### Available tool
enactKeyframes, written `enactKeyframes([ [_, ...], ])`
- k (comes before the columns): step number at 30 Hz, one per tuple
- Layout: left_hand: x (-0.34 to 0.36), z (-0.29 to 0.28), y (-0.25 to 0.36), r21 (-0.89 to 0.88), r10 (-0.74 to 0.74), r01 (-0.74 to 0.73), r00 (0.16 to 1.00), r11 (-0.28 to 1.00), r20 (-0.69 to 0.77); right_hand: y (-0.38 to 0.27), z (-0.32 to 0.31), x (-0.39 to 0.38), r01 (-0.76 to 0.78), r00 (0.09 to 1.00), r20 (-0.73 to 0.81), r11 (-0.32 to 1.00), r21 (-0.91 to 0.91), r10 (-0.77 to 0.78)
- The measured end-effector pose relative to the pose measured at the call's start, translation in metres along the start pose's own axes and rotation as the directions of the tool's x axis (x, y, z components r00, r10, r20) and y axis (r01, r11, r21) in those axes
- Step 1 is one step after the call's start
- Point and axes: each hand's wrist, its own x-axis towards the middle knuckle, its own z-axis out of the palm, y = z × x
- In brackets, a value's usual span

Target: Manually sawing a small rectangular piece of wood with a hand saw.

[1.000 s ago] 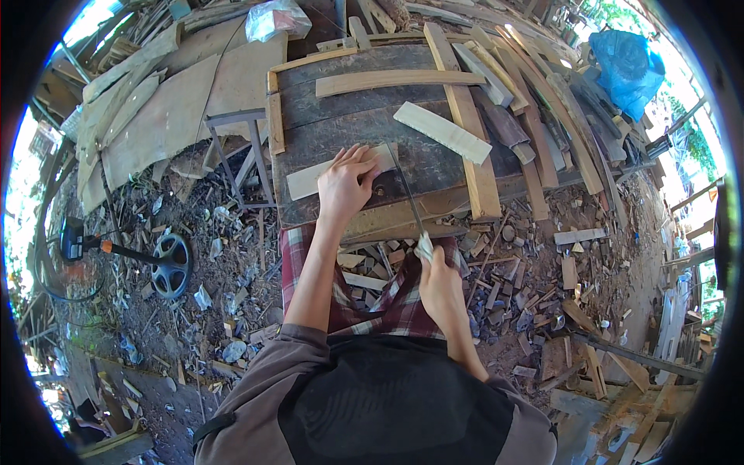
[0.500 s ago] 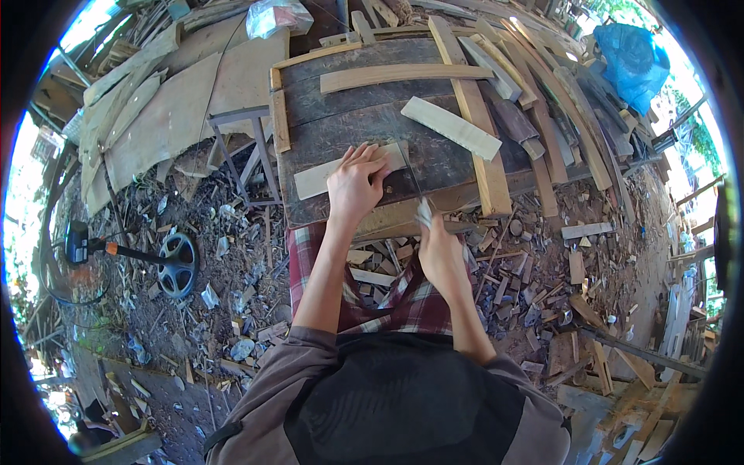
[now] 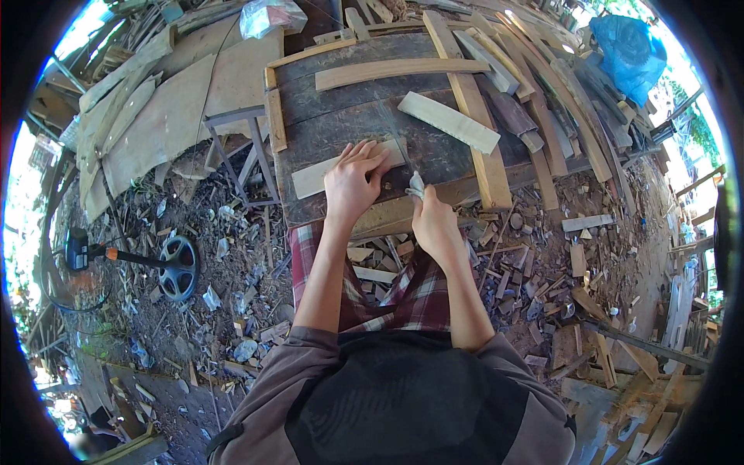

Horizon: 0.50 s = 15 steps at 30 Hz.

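Note:
A short pale wooden board (image 3: 309, 181) lies on the dark worktable (image 3: 310, 132) near its front edge. My left hand (image 3: 353, 184) presses down on it, fingers wrapped over its far edge. In my right hand (image 3: 436, 231), to the right, is a handsaw (image 3: 416, 184) gripped by its whitish handle. Its thin blade runs away from me across the right end of the board; the blade is blurred, so how deep it sits in the wood cannot be told.
Another pale board (image 3: 449, 122) rests slantwise over a long plank (image 3: 472, 108) to the right. A curved strip (image 3: 395, 71) lies across the back. Stacked timber (image 3: 570, 101) fills the right side. A metal frame (image 3: 260, 159) stands left of the table; wood scraps (image 3: 535, 263) litter the ground.
My right hand has pushed the saw forward, away from me, so its handle is closer to the board. My left hand stays on the board.

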Motion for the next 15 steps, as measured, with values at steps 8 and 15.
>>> enactKeyframes([
  [8,-0.003,0.001,-0.001,-0.009,-0.038,0.038,0.999,0.999,-0.015,0.027,-0.012,-0.086,-0.071,0.993,0.092,0.997,-0.037,0.074],
  [15,-0.001,-0.001,-0.004,-0.018,-0.019,0.019,1.0,1.0,0.011,0.02,-0.017,-0.072,-0.081,0.994,0.075,0.997,0.012,0.08],
])
